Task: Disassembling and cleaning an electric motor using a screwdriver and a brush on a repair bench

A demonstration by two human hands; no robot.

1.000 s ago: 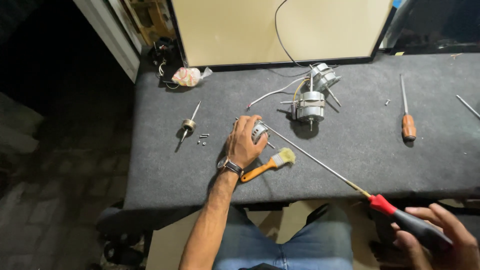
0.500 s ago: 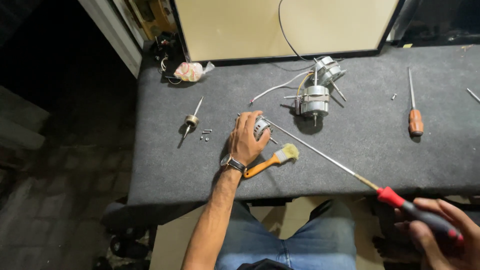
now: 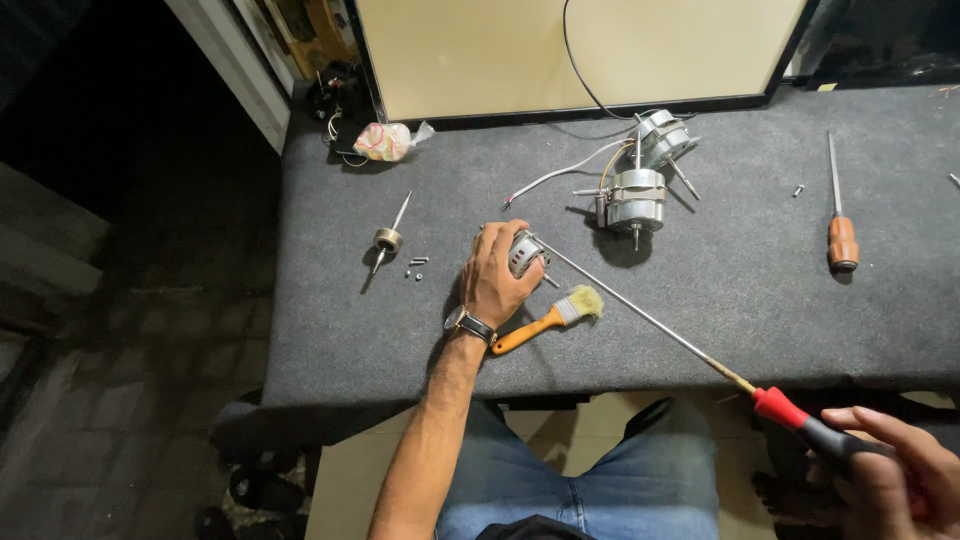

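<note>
Near the desk's (image 3: 330,330) front edge, the left hand (image 3: 497,283) clamped the small motor part (image 3: 527,252). The right hand (image 3: 885,465) gripped the long screwdriver (image 3: 650,322), whose tip met it; steady alignment mattered.

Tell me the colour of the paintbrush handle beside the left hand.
Orange, seen in the head view: the paintbrush handle lies by the left hand.

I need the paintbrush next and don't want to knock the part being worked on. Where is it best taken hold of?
Probably by the orange handle of the paintbrush, coming from the near table edge: it points that way, while the bristles lie under the long screwdriver shaft.
</note>
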